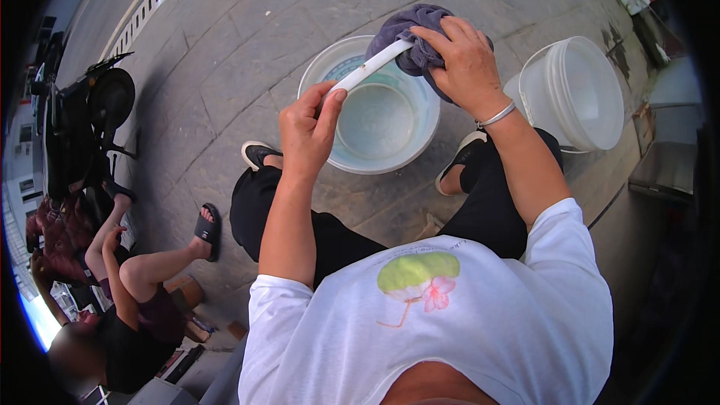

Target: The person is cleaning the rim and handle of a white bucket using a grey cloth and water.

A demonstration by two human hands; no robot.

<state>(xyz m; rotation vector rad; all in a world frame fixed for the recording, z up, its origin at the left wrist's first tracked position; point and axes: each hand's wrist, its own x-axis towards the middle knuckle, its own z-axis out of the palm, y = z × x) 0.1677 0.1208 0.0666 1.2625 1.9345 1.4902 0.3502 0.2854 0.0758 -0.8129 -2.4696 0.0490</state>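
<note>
My left hand point(309, 129) grips the near end of a long, flat white handle point(371, 67) with a small dark mark. At the handle's far end, my right hand point(467, 64) presses a bunched purple-grey cloth point(419, 22) around it. Most of what the cloth covers is hidden; a dark rim peeks out beside my right fingers. Both hands are above a round, whitish plastic basin point(424, 152) with a blue pattern inside. Whether the basin holds clear water is hard to tell.
A translucent white bucket point(568, 95) with a wire handle stands to the right on the paving point(242, 28). My shoes flank the basin. At left, a person point(146, 292) sits near a parked motor scooter point(84, 118). A metal box point(664, 169) lies at far right.
</note>
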